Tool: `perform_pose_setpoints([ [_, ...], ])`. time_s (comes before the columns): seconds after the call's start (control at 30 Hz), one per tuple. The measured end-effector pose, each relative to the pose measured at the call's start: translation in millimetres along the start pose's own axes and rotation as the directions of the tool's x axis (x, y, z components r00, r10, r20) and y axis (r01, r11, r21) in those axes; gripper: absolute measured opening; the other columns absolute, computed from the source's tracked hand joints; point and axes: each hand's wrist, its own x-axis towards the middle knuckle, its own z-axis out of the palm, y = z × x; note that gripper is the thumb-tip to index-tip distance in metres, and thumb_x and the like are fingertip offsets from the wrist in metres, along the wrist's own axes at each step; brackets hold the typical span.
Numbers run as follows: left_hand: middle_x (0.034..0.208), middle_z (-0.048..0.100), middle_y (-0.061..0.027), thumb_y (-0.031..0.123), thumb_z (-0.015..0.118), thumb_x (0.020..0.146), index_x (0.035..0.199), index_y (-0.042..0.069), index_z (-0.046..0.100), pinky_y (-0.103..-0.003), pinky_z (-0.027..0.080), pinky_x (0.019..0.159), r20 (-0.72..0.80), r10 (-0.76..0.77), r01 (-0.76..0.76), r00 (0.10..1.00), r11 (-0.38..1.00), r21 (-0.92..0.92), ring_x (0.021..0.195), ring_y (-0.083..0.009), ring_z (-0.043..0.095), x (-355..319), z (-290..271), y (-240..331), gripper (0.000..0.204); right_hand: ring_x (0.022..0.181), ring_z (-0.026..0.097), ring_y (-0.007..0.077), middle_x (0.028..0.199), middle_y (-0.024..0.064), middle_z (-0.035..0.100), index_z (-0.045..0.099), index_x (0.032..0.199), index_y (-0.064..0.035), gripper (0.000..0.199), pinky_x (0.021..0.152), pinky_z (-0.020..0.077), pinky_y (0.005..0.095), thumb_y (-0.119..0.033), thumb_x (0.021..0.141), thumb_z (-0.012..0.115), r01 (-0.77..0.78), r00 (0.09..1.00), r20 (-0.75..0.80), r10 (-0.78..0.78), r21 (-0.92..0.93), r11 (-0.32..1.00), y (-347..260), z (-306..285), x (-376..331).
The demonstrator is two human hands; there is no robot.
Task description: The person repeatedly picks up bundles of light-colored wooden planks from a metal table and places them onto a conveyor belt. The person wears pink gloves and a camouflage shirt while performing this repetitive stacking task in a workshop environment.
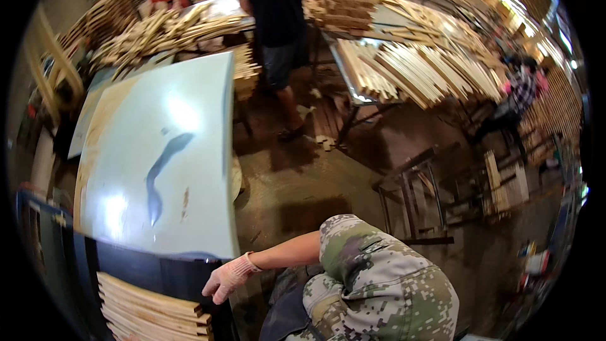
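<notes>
My right hand (227, 280), in a pale knitted glove, reaches in from a camouflage sleeve (379, 271). Its fingers point down and slightly apart above the dark machine bed (170, 273), and nothing shows between them. Just left of the fingers, a row of stacked wooden strips (151, 308) lies on that bed, with a small gap to the hand. Beyond the hand stands a large pale blue sheet-topped table (183, 196), with a glossy surface and dark streaks. My left hand is out of the picture.
Heaps of wooden strips (170, 28) lie on the far tables, and more strips (423, 72) at right. A person in dark clothes (271, 12) stands ahead; others work at far left and right. A dark metal frame (413, 196) stands on the floor (297, 180).
</notes>
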Motion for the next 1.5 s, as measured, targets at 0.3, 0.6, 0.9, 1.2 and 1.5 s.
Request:
perform_pose_setpoints([
  [0.3,0.15,0.061,-0.0245,0.029,0.052,0.114,0.148,-0.013,0.056,-0.045,0.046,0.12,0.281,0.21,0.211,0.936,0.302,-0.93,0.141,-0.0337,0.058,39.7,-29.7,433.3,0.054,0.09,0.056,0.0144,0.107,0.001,0.064,0.051,0.159,-0.0052,0.058,0.08,0.0494,0.0293,-0.031,0.108,0.064,0.266,0.836,-0.534,0.125,0.594,0.759,102.0,-54.2,-298.6],
  [0.6,0.139,0.068,-0.0121,0.023,0.059,0.11,0.148,-0.002,0.062,-0.037,0.048,0.111,0.489,0.517,0.532,0.702,0.076,-0.844,0.124,-0.0227,0.064,-56.3,19.8,681.2,0.045,0.102,0.063,0.0146,0.125,0.0047,0.069,0.048,0.162,-0.0076,0.068,0.087,0.0544,0.0314,-0.036,0.105,0.072,0.391,0.352,-0.782,0.515,0.622,0.678,188.3,-15.0,-502.9],
  [0.9,0.137,0.071,-0.0152,0.018,0.07,0.106,0.143,-0.003,0.064,-0.038,0.054,0.112,0.566,0.743,0.7,0.359,0.188,-0.689,0.125,-0.0237,0.068,-105.9,72.4,825.3,0.044,0.096,0.063,0.0112,0.123,-0.001,0.07,0.052,0.158,-0.0044,0.061,0.083,0.054,0.0291,-0.028,0.106,0.072,0.63,0.176,-0.821,0.543,0.518,0.578,240.2,-31.1,-550.7],
  [1.2,0.139,0.07,-0.016,0.018,0.068,0.105,0.145,-0.006,0.063,-0.036,0.053,0.109,0.542,0.807,0.692,0.233,0.254,-0.676,0.126,-0.0244,0.068,-86.0,92.5,996.1,0.047,0.081,0.057,0.0102,0.106,0.005,0.067,0.057,0.144,-0.0034,0.046,0.071,0.0512,0.0263,-0.015,0.103,0.075,0.871,0.135,-0.834,0.535,0.358,0.338,231.7,-122.8,-626.8],
  [1.5,0.153,0.062,-0.0178,0.042,0.065,0.106,0.153,0.002,0.056,-0.036,0.042,0.121,0.384,0.92,0.334,-0.083,0.389,-0.859,0.145,-0.0289,0.056,-86.5,94.9,1114.9,0.063,0.096,0.07,0.026,0.121,0.0157,0.07,0.055,0.149,-0.0033,0.055,0.082,0.0602,0.0376,-0.025,0.103,0.074,0.691,-0.057,-0.772,0.633,0.427,0.583,200.4,-224.1,-696.9],
])
